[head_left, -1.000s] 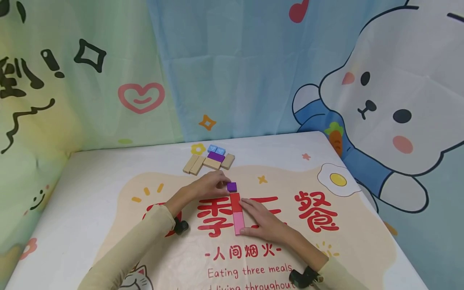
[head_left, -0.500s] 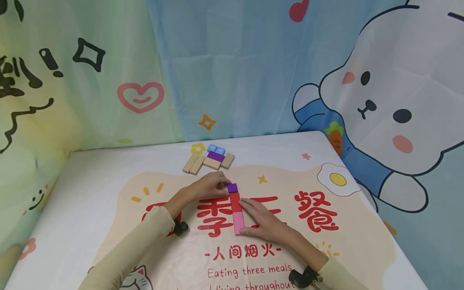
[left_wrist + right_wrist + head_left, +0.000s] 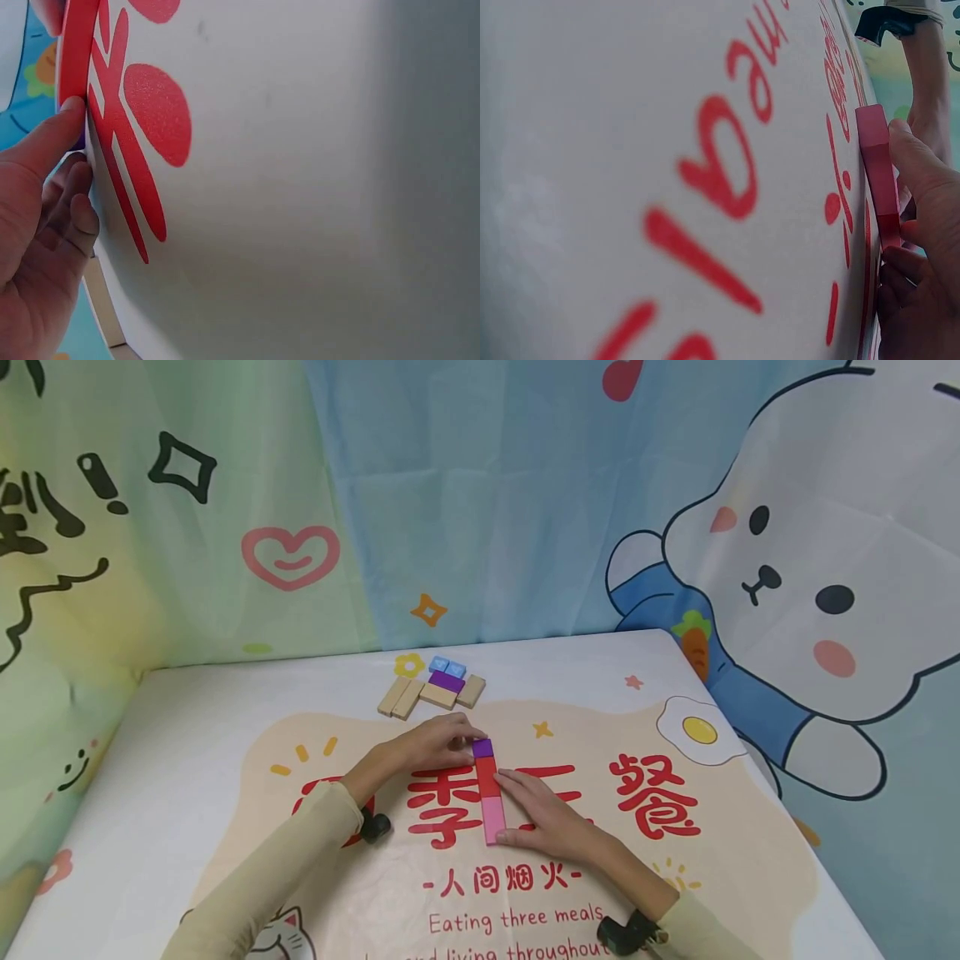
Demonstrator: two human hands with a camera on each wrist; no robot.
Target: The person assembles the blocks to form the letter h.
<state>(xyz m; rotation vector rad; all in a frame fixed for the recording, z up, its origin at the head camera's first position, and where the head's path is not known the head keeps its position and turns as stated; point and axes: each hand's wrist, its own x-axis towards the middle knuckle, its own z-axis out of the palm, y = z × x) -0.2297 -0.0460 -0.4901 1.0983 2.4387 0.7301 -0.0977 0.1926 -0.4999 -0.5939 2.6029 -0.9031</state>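
Observation:
Pink (image 3: 492, 821), red (image 3: 486, 776) and purple (image 3: 482, 748) blocks lie end to end in a row on the tabletop. My left hand (image 3: 438, 745) pinches the purple block at the far end. In the left wrist view, its thumb (image 3: 64, 124) lies against the row where red meets purple, and the purple block is mostly hidden. My right hand (image 3: 551, 818) rests along the row's right side. Its thumb touches the near part of the pink block and its fingertips touch the red one, as the right wrist view also shows on the pink block (image 3: 877, 161).
Behind the hands lie several wooden blocks (image 3: 407, 699), a purple block (image 3: 447, 682) and light blue blocks (image 3: 447, 667). A printed cloth (image 3: 600, 693) covers the table, and a patterned curtain (image 3: 480, 527) hangs along its back edge.
The purple block has shifted slightly right and toward me, and now lines up against the red block's far end. My left fingers moved with it; my right hand has stayed in place.

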